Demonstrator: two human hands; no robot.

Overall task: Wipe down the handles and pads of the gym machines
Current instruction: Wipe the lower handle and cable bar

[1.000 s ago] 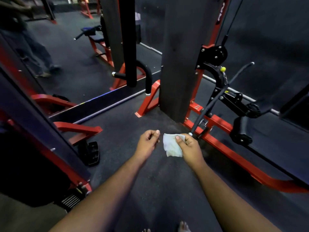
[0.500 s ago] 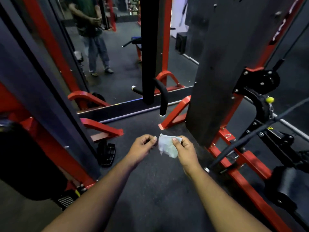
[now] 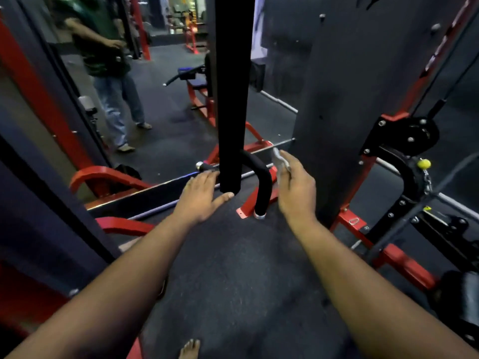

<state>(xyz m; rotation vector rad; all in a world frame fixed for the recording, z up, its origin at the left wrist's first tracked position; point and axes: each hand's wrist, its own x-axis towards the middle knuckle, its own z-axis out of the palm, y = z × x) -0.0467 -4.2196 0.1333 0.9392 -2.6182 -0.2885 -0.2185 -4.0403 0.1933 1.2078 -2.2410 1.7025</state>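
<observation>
Your left hand (image 3: 201, 196) lies flat and loose, fingers straight, just left of the black hanging pad (image 3: 230, 99); its thumb touches the pad's lower end, and its fingertips reach the short straight end of the curved handle (image 3: 261, 177) that shows to the left of the pad; whether they touch that end you cannot tell through the blur. Your right hand (image 3: 295, 187) is to the right of the pad, fingers and thumb pinching a pale folded cloth (image 3: 278, 159); the cloth stands up from the fingertips, just beside the bend of the handle, and contact between them is not clear. The handle curves out from behind the pad and drops to a silver end cap below and right of the pad's lower end; a red frame foot (image 3: 248, 206) sits on the dark floor just behind that cap. Far left of the pad, another person (image 3: 111, 73) stands on the floor; right of the pad rises a broad dark column (image 3: 350, 99), and beyond it a pulley bracket with a yellow knob (image 3: 423, 164).
</observation>
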